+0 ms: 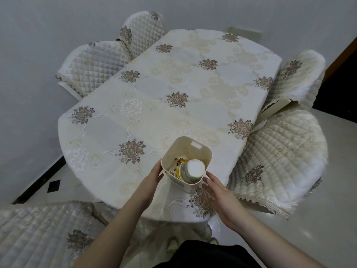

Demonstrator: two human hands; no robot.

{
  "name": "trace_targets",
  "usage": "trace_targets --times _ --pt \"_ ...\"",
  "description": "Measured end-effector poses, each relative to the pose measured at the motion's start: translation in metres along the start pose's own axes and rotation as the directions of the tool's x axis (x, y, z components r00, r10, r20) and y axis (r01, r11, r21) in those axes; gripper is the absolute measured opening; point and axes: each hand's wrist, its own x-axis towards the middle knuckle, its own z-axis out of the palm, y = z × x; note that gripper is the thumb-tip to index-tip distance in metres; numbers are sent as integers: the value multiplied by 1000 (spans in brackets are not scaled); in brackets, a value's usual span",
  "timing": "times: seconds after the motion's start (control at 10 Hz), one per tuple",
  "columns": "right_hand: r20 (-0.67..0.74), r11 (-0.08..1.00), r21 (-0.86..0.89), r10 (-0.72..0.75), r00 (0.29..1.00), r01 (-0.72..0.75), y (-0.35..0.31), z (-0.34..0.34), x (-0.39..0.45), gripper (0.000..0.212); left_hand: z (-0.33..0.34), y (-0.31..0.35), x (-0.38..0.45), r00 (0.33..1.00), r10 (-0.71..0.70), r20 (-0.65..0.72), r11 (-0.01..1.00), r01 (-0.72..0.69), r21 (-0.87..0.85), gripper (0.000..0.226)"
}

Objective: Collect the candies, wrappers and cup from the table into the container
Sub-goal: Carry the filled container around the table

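Note:
A cream square container point(190, 146) stands near the front edge of the table point(154, 93). Inside it a white cup point(194, 169) lies bottom-up, with yellow candies and wrappers point(176, 166) beside it. My left hand point(152, 179) touches the container's left wall with straight fingers. My right hand point(218, 192) hovers flat just right of the container, fingers spread, holding nothing; whether its fingertips touch the wall I cannot tell.
The oval table wears a cream cloth with embroidered flowers. Quilted chairs stand around it: two at the back left point(92, 62), two on the right point(280, 157), one at the near left point(38, 233). A grey wall lies behind.

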Motion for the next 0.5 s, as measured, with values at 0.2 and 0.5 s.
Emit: trace_targets --times 0.2,0.5 --pt "-54 988 -152 22 998 -30 0 -9 -5 42 -7 2 -3 998 39 -53 984 -29 176 47" --pt "-79 640 -765 -203 976 71 2 -22 -22 53 -25 -11 -19 976 219 -15 426 -82 901 61"
